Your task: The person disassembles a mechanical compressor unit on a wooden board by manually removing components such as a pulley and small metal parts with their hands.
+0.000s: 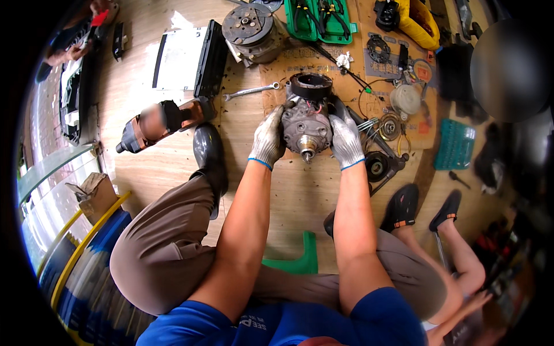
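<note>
A grey metal compressor body (pixel 306 124) is between my gloved hands, over the cardboard's near edge. Its stubby shaft points towards me, and a black ring (pixel 311 85) sits at its far end. Red wires show beside that ring. My left hand (pixel 269 138) grips the left side, and my right hand (pixel 346 137) wraps round the right side. Both wear whitish knit gloves with blue cuffs; some fingertips are hidden behind the metal. Left of the compressor lies a combination wrench (pixel 252 90). A larger compressor with a round clutch plate (pixel 247 24) stands beyond it.
A green case of pliers (pixel 321 20) and a yellow container (pixel 416 23) are at the back. Loose parts, a pulley (pixel 378 166) and a teal tray (pixel 455 144) lie right. A power tool (pixel 151 126) lies left. Another person's shoes (pixel 401 207) are at right.
</note>
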{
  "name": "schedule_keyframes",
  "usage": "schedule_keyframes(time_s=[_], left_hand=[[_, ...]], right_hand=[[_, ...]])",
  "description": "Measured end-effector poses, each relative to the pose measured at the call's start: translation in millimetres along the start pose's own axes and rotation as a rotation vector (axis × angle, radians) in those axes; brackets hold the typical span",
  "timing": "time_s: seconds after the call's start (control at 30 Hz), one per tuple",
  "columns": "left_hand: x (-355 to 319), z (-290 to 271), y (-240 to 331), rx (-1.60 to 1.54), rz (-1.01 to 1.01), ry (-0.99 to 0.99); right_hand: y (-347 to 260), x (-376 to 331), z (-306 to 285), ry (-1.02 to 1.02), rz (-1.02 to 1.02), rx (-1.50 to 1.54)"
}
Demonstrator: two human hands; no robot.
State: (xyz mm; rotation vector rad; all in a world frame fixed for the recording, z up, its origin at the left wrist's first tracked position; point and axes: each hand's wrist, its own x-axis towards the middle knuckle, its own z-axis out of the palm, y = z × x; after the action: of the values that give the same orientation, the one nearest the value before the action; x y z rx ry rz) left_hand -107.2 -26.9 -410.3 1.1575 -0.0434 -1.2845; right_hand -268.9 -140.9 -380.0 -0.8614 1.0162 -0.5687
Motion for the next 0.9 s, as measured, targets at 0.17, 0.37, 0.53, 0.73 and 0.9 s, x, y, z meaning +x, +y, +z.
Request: schedule_keyframes(time_s=[0.17,0.37,0.53,0.73,0.9], left_hand=[[-13.9,13.1,14.4,-0.415,-0.266,0.058],[-19.0,-4.7,-0.4,-0.588,-0.288,0.143],[-20.3,-6.0,-1.3,-0.550,-0.282,0.134],[-22.2,-5.2,-6.1,-0.490,-0.202,0.153],[-19.7,-11.8,-15.1,-0.358,-0.200,0.260]], right_hand=[[6.5,-4.0,-6.2,-0.018,-0.010,-0.032],[-0.3,-11.1,8.0,-0.070,-0.004,-0.032],[-2.1,-15.2,0.6,-0.112,0.084,0.216],[-9.0,-20.9,1.1,-0.080,0.035,0.194],[-6.2,-21.1,-6.1,-0.105,-0.074,0.091]])
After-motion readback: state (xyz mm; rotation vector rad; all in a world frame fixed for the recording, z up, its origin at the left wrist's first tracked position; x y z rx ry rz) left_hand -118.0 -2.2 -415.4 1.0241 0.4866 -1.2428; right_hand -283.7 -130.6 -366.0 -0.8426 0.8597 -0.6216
